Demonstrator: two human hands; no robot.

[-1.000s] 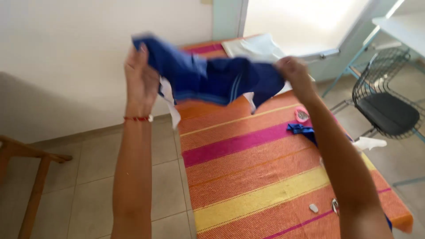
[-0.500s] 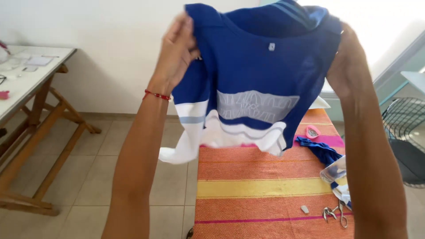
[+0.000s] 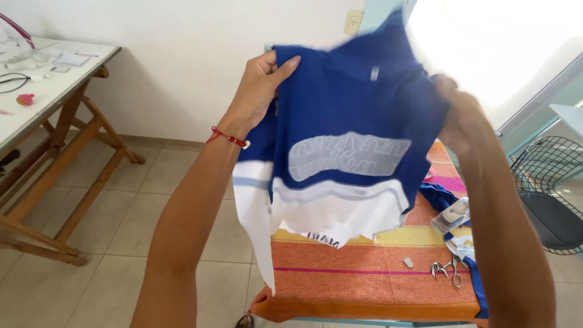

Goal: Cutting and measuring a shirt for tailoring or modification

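Near us, both forearms rise into view, and between them hangs the blue and white shirt [image 3: 340, 158], lifted clear above the orange striped table [image 3: 364, 285]. The left hand [image 3: 261, 85] pinches the shirt's upper left edge, thumb in front, fingers closed behind the cloth. The right hand [image 3: 461, 118] is blurred; it looks closed on the upper right edge, though the fingers do not show clearly. The white lower part dangles loose, one strip trailing down at the left. To hold it well, I judge both grips should sit level so the cloth hangs flat and the hem stays off the small scissors [image 3: 447, 270] lying on the table's near right. Farther left stands a wooden table [image 3: 61, 91]; far right, a wire chair [image 3: 549, 182].
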